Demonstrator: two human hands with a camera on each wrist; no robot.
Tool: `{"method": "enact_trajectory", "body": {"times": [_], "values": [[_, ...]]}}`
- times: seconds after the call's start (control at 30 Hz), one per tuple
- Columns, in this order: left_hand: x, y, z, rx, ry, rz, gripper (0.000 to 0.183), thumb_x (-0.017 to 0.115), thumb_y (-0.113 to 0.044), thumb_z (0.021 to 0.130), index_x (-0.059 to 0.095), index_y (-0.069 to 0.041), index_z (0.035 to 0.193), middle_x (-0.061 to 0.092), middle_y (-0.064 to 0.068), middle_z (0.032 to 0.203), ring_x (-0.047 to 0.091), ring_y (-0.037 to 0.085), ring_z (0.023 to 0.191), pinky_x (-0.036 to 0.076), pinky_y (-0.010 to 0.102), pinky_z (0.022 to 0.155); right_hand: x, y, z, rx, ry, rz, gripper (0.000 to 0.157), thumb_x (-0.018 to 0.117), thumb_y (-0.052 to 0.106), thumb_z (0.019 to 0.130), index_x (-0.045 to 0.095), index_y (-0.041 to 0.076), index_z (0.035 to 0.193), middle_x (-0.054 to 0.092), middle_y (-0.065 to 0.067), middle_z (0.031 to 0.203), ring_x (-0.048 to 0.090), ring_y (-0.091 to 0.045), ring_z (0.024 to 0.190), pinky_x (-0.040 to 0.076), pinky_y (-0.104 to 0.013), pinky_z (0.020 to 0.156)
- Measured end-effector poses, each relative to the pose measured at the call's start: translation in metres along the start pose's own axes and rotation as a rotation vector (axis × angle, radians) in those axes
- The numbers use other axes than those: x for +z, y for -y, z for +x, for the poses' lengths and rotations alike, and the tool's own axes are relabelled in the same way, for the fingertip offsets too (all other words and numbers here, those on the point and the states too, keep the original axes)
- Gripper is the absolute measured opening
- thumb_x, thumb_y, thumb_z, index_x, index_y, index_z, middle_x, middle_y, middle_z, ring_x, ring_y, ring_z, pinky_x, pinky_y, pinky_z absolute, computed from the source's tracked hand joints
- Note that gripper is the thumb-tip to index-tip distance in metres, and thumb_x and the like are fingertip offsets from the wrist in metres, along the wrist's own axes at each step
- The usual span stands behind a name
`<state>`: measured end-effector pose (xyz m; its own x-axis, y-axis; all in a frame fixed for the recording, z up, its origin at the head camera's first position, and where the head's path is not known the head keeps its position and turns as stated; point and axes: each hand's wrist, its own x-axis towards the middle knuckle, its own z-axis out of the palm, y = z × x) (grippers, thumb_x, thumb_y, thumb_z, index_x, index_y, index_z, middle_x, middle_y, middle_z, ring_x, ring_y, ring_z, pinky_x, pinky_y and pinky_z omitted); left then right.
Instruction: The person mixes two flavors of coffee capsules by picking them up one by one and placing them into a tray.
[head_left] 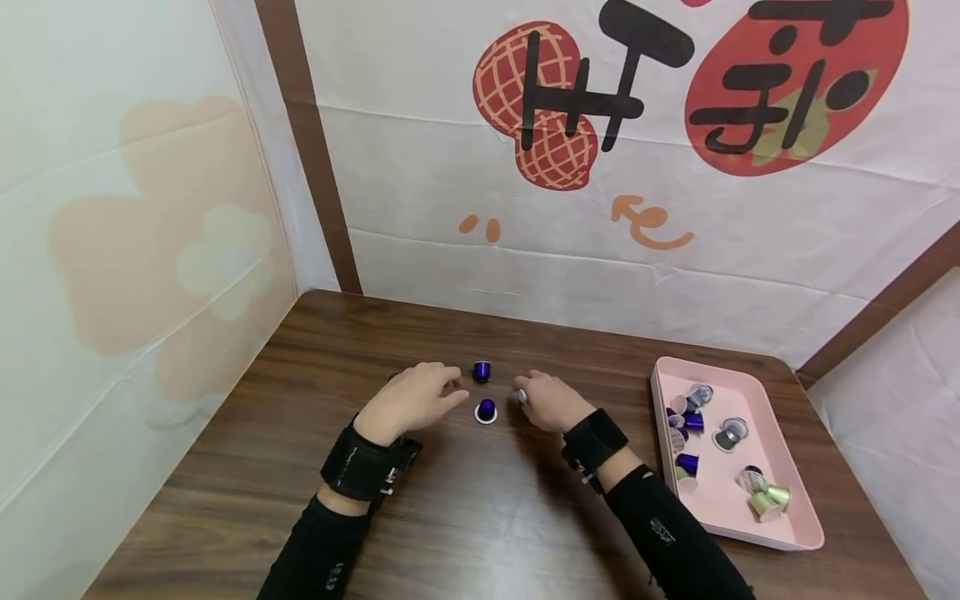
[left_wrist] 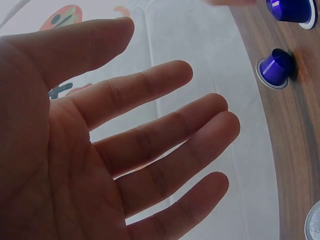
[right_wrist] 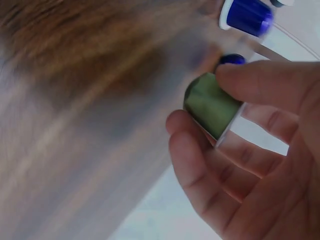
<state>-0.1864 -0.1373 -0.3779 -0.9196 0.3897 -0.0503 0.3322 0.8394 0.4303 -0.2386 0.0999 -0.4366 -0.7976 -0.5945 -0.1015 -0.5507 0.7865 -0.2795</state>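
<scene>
A green coffee capsule (right_wrist: 212, 105) is pinched between the thumb and fingers of my right hand (head_left: 553, 402); in the head view only its pale lid (head_left: 522, 397) shows. My left hand (head_left: 415, 400) hovers over the table with relaxed, spread fingers (left_wrist: 155, 95) and holds nothing. Between the hands, two blue coffee capsules stand on the wood: a farther one (head_left: 482, 372) and a nearer one (head_left: 487, 410) with its white rim down. At the lower right of the left wrist view, a silvery round edge (left_wrist: 314, 226) is partly cut off.
A pink tray (head_left: 738, 372) stands on the right of the brown wooden table (head_left: 465, 533). Several silver, blue and green capsules (head_left: 768, 502) lie loose in it. Printed cloth walls (head_left: 420, 167) rise behind the table and along its left side.
</scene>
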Motion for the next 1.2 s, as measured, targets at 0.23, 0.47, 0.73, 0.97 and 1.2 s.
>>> {"method": "enact_trajectory", "body": {"times": [0.23,0.47,0.73,0.97,1.2], "values": [[0.000,0.001,-0.003,0.008,-0.001,-0.006,0.020,0.056,-0.033,0.096,0.066,-0.016,0.101,0.062,0.000,0.097,0.057,0.014,0.086,0.047,0.035,0.072,-0.026,-0.001,-0.020,-0.033,-0.028,-0.015,0.025,0.064,0.003,0.088,0.059,0.001,0.112,0.058,-0.012,0.098,0.058,-0.023,0.087,0.050,-0.035,0.072],[-0.001,0.000,-0.003,0.011,-0.002,-0.002,0.019,0.057,-0.032,0.096,0.066,-0.015,0.100,0.062,0.000,0.095,0.056,0.013,0.081,0.047,0.034,0.069,-0.060,-0.013,-0.046,-0.009,-0.092,-0.025,0.026,0.070,0.007,0.085,0.059,0.004,0.109,0.057,-0.011,0.096,0.059,-0.028,0.088,0.050,-0.040,0.073],[0.001,0.000,-0.004,0.012,0.003,-0.008,0.019,0.057,-0.032,0.095,0.066,-0.015,0.099,0.062,0.000,0.095,0.055,0.012,0.079,0.046,0.034,0.069,-0.091,-0.045,-0.078,0.047,-0.155,-0.009,0.019,0.067,0.010,0.088,0.060,0.004,0.105,0.064,-0.008,0.091,0.063,-0.028,0.086,0.050,-0.042,0.072],[0.002,-0.001,-0.004,0.027,-0.001,-0.016,0.018,0.058,-0.030,0.095,0.066,-0.014,0.099,0.063,0.000,0.095,0.056,0.012,0.079,0.047,0.034,0.069,-0.110,-0.078,-0.107,0.138,-0.137,-0.008,0.022,0.066,0.010,0.088,0.059,-0.002,0.107,0.066,-0.017,0.094,0.064,-0.034,0.086,0.051,-0.045,0.071],[0.001,-0.004,-0.006,0.023,-0.001,-0.015,0.019,0.058,-0.031,0.095,0.066,-0.015,0.099,0.063,0.000,0.094,0.056,0.012,0.078,0.047,0.033,0.069,-0.113,-0.121,-0.134,0.246,-0.048,0.032,0.030,0.062,0.012,0.090,0.057,-0.010,0.111,0.066,-0.022,0.096,0.065,-0.031,0.082,0.051,-0.042,0.068]]}}
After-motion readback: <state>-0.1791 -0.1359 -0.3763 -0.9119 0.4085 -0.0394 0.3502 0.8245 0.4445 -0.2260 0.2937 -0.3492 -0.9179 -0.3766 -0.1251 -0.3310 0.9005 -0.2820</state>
